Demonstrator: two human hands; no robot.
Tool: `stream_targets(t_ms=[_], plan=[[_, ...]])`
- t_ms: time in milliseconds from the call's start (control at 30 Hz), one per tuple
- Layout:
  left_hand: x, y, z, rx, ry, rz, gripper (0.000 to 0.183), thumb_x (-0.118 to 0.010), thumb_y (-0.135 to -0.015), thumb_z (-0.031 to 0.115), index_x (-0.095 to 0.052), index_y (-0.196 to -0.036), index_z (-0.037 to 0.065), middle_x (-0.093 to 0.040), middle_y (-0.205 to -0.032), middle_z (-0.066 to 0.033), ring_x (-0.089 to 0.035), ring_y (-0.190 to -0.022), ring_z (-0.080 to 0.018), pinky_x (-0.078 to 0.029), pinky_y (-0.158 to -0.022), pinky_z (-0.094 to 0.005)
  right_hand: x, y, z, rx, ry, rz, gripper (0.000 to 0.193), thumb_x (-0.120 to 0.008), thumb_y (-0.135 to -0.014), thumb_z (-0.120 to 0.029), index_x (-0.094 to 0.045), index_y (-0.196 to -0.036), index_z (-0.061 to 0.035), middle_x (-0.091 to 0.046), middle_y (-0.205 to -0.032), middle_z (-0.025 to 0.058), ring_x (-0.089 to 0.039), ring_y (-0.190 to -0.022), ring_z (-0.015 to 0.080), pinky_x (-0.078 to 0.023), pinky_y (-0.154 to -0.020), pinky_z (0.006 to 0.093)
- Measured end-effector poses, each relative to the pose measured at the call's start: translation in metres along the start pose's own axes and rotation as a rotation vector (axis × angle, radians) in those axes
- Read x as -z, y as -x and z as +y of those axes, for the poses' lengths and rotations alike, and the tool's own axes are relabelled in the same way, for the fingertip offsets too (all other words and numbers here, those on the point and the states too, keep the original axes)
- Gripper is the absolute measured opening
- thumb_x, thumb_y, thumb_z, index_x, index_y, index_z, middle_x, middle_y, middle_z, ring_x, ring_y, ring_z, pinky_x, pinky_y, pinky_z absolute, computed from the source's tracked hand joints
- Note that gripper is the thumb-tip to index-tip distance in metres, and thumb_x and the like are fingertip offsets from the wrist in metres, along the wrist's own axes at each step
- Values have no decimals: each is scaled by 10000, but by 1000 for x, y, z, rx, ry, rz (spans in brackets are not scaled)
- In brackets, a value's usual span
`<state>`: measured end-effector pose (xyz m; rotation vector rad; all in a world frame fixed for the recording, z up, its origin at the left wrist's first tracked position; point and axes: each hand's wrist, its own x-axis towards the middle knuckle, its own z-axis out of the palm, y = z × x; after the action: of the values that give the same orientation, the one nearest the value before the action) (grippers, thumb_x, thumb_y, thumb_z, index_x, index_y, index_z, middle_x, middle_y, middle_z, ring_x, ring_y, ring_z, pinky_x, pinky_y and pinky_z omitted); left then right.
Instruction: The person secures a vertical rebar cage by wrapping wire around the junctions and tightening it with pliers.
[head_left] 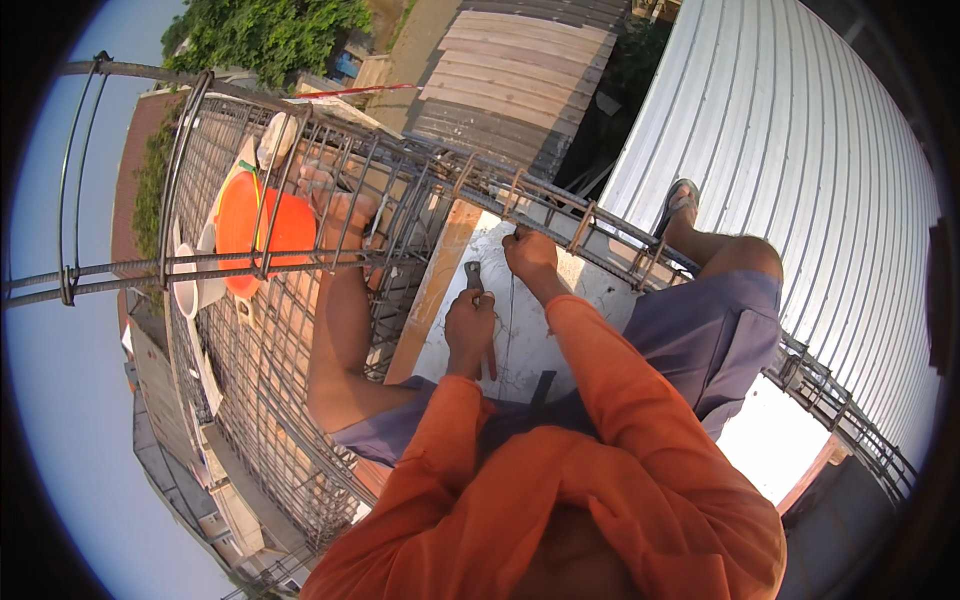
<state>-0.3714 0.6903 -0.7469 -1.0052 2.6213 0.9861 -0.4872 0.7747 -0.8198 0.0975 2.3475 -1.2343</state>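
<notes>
Left fist around a tool over the board, right hand at the board's far edge

The fingers of the left hand point(470, 325) are wrapped around a tool point(473, 270), above the left half of the board point(525, 352). The tool's dark head sticks out past the fist toward the board's far edge, and its reddish handle shows below the fist, toward the board's near side. The right hand point(531, 258) is at the board's far edge, fingers curled by the steel bars; whether they grip anything there cannot be told. A thin dark line runs over the board from below this hand; wire or crack, it is unclear.

A wooden plank point(412, 310) borders the board on its left, with a narrow bare strip of board between it and the fist. The bar cage point(548, 207) runs along the board's far edge, close to the right hand, leaving little room that way. The widest bare part of the board lies right of the hands, up to the right thigh point(690, 330).

Outward, left of the board, the left leg point(343, 325) lies bent over steel mesh point(265, 400), with an orange object point(237, 235) farther left. Right of the board, beyond the cage, spreads a ribbed metal roof point(790, 150).
</notes>
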Motion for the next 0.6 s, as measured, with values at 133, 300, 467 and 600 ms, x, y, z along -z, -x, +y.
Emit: stream_targets(t_ms=[133, 300, 467, 600], plan=[[9, 9, -26, 168, -437, -211, 727, -752, -640, 414, -440, -1126, -29, -484, -1149, -240, -573, -989, -395, -471, -859, -420, -2, -2, -4, 22, 78, 24, 299, -493, -812, -252, -627, -973, -37, -630, -965, 227, -606, -903, 382, -481, -807, 444], [9, 5, -42, 76, -328, -190, 603, -703, -671, 269, -425, -1114, -32, -549, -1006, -214, -600, -911, -381, -486, -818, -434, 3, 11, -9, 57, 67, 47, 288, -483, -822, -229, -622, -958, -16, -631, -949, 243, -607, -917, 386, -478, -814, 450], [40, 9, -28, 348, 379, -226, 517, -609, -670, 87, -416, -1137, -23, -578, -855, -174, -621, -736, -314, -509, -708, -406, 1, 15, 2, 45, 13, 44, 309, -476, -841, -259, -622, -950, -10, -634, -949, 247, -610, -920, 386, -476, -822, 449], [73, -1, -13, 142, 79, -293, 338, -587, -678, 50, -512, -995, -37, -560, -802, -155, -585, -626, -280, -490, -643, -406, 6, 17, -1, 29, -50, 22, 326, -479, -851, -283, -615, -964, -9, -631, -964, 244, -608, -920, 384, -471, -825, 449]])
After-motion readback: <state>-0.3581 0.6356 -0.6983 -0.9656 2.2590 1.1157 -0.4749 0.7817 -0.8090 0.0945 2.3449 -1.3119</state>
